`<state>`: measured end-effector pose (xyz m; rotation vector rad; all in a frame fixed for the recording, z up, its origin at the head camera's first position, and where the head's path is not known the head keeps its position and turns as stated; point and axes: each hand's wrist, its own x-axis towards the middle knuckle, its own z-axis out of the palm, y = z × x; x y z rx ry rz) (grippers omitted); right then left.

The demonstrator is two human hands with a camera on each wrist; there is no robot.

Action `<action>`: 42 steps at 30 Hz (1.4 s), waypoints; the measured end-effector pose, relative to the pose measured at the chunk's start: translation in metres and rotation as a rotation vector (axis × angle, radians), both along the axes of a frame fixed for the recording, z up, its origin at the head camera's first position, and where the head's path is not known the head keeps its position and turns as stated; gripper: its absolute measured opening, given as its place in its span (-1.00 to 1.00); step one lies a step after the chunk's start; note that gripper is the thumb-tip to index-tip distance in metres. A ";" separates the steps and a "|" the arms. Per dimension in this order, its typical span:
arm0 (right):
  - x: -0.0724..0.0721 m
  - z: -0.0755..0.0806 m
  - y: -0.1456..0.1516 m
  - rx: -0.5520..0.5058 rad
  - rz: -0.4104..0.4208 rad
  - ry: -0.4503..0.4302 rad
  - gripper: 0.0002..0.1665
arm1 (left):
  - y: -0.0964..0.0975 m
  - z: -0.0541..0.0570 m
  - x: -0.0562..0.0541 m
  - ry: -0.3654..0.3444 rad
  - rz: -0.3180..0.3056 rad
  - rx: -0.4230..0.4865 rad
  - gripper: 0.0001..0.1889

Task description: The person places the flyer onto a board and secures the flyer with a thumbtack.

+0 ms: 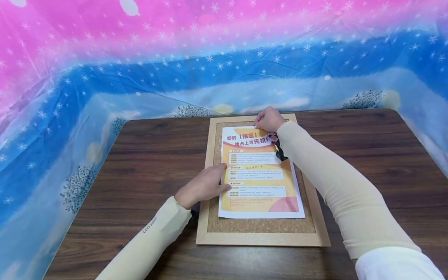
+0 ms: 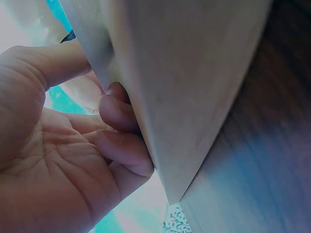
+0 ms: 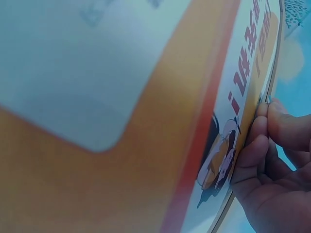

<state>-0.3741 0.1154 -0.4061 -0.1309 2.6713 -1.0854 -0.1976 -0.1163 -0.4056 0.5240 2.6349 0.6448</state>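
Observation:
A printed poster [image 1: 257, 182] in orange, yellow and white lies on a wood-framed cork board [image 1: 262, 225]. My left hand [image 1: 204, 184] rests at the poster's left edge, thumb and a fingertip on the paper. In the left wrist view, the other fingers [image 2: 124, 150] of this hand bend against the side of the wooden frame [image 2: 180, 77]. At the poster's top edge, my right hand [image 1: 269, 119] pinches a small pale thing like a pushpin [image 3: 268, 99] between thumb and forefinger. The fingers hide most of it.
The board lies on a dark brown wood-grain table [image 1: 154, 155], near its far edge. Behind and to the left hangs a pink and blue cloth [image 1: 210, 70] with snowflakes and trees. A black strap [image 1: 280, 149] shows at the right wrist, over the poster.

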 end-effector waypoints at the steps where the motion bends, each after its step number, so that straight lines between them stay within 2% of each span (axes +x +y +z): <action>1: -0.001 0.000 0.000 0.003 -0.006 -0.001 -0.86 | 0.000 0.000 0.000 -0.001 -0.001 0.001 -0.36; 6: -0.001 -0.001 0.001 0.005 -0.024 -0.001 -0.86 | -0.001 0.000 0.000 0.004 -0.005 -0.001 -0.32; 14: 0.004 -0.002 0.004 -0.020 -0.007 0.061 -0.85 | -0.004 -0.001 0.000 0.043 -0.015 0.002 -0.31; 30: 0.005 -0.007 0.004 -0.017 -0.030 0.047 -0.80 | -0.003 -0.003 -0.001 0.043 -0.017 0.004 -0.31; 42: 0.008 -0.003 0.000 0.009 -0.043 0.056 -0.78 | -0.003 -0.002 -0.001 0.043 -0.014 0.002 -0.29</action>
